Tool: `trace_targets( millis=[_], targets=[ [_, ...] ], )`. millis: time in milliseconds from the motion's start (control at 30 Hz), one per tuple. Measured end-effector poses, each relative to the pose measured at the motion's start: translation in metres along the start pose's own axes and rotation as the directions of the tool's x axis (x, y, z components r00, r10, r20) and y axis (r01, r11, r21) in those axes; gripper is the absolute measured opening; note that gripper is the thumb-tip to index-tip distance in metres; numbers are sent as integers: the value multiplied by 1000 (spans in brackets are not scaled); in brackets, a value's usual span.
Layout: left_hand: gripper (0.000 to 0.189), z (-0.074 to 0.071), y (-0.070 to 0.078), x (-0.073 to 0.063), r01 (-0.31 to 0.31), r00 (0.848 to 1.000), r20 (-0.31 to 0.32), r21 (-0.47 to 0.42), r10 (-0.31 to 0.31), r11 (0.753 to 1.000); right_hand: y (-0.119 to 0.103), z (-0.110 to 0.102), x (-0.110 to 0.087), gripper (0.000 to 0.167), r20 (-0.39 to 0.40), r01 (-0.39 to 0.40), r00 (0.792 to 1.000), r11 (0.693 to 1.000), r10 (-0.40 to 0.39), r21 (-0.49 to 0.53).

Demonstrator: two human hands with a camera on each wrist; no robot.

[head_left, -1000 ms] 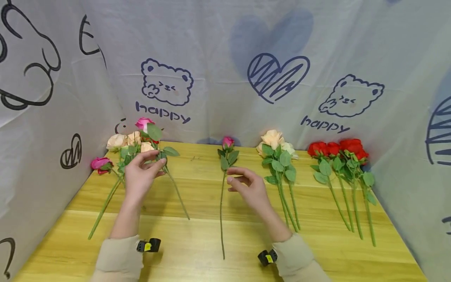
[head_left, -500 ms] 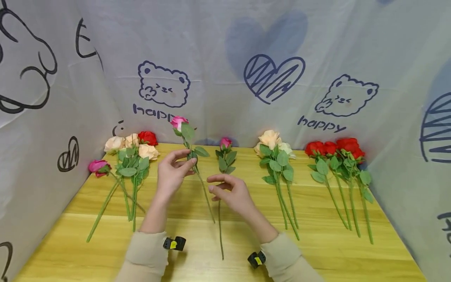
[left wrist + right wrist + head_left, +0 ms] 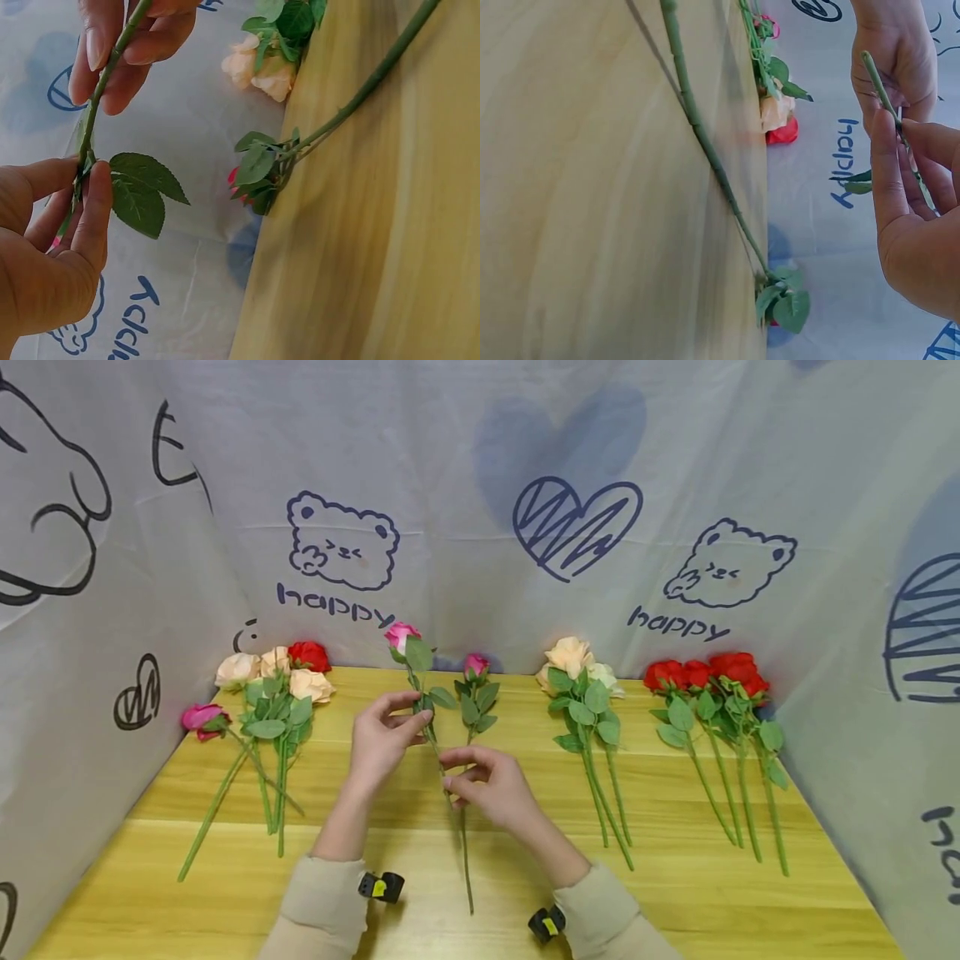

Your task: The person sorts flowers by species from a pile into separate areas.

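Observation:
In the head view, my left hand (image 3: 386,735) pinches a pink artificial rose (image 3: 417,656) just below its leaves, holding it above the table. Its bloom points toward the back wall. Lower on the same stem, the thumb and fingertips of my right hand (image 3: 487,781) close around it, as the right wrist view shows with the stem (image 3: 877,79) between them. Beside this flower, a second pink rose (image 3: 476,667) lies on the table, its stem running toward me behind my right fingertips.
At the left lie cream roses (image 3: 311,685), a red rose (image 3: 309,656) and a magenta rose (image 3: 202,718). Cream roses (image 3: 568,656) are right of centre, several red roses (image 3: 738,672) farther right. A printed cloth (image 3: 465,552) walls the wooden table (image 3: 405,893).
My left hand has carried the pink rose from the left bunch rightward to the middle. My right hand has shifted slightly left and down, and its fingers now meet that rose's stem.

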State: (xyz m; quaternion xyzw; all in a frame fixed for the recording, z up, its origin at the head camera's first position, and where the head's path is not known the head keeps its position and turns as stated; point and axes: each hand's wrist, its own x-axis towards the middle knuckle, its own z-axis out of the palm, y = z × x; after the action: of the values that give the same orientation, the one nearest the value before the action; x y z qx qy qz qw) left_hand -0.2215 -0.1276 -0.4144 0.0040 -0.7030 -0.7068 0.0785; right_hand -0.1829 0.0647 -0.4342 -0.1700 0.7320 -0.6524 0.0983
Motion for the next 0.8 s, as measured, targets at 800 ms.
trace_targets(
  millis=[800],
  targets=[
    [35,-24,-4,-6,-64,997,44,133,59,989,6,-13,-5,29,-130,-27,991,997,18,-69]
  ],
)
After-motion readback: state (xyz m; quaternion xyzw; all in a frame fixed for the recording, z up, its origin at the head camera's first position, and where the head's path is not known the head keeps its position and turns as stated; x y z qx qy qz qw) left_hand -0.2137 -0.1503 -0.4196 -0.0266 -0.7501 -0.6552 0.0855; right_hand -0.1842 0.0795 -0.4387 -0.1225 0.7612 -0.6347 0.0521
